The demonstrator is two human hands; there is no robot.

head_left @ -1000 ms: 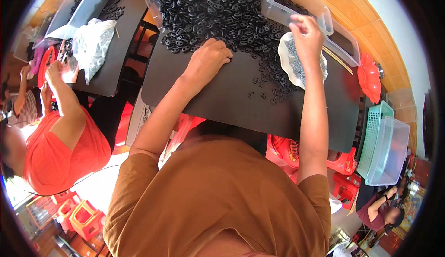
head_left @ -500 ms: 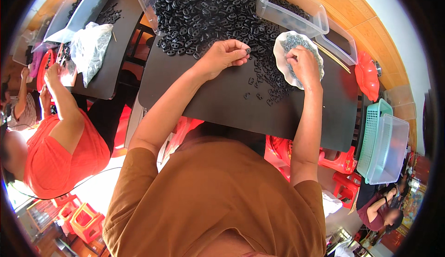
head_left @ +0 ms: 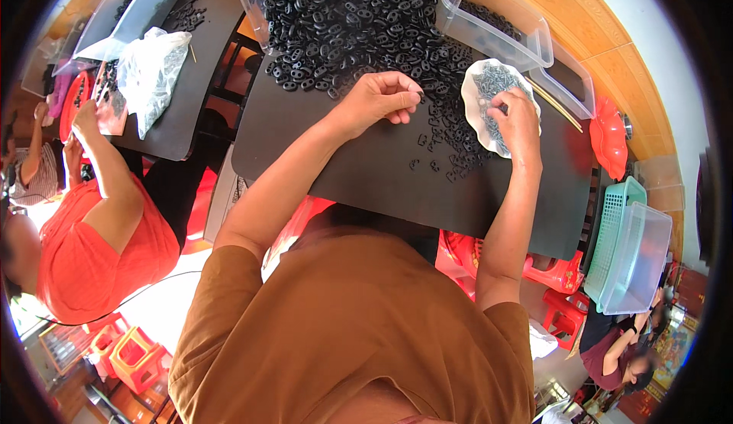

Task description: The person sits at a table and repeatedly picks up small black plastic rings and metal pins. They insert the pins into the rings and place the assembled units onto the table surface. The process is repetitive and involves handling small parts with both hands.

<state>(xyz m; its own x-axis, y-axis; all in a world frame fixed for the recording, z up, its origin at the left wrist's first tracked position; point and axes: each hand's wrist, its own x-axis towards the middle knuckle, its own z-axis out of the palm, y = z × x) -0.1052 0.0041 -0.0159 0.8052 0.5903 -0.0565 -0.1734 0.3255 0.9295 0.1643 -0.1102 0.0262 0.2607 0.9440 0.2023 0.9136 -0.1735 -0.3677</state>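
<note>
My left hand (head_left: 378, 105) is closed in a pinch above the dark table, its thumb and fingertips on a small black plastic piece (head_left: 420, 95). Behind it spreads a big heap of black oval plastic pieces with two holes (head_left: 347, 23). My right hand (head_left: 519, 122) is over a white scalloped bowl (head_left: 475, 122) filled with small greyish metal parts (head_left: 495, 80). Its fingers are drawn together at the parts; anything between them is too small to make out. Between my hands, smaller black pieces (head_left: 450, 137) lie scattered on the table.
Clear plastic bins (head_left: 496, 38) stand behind the bowl, beside thin sticks (head_left: 556, 103). A red dish (head_left: 608, 137) and a green basket (head_left: 615, 225) are at the right. Leftward, a person in red (head_left: 107, 233) works at another table with a plastic bag (head_left: 153, 72).
The view has shifted slightly, moving the table things a little right and down. My left hand still pinches the black piece, and my right hand stays at the bowl.
</note>
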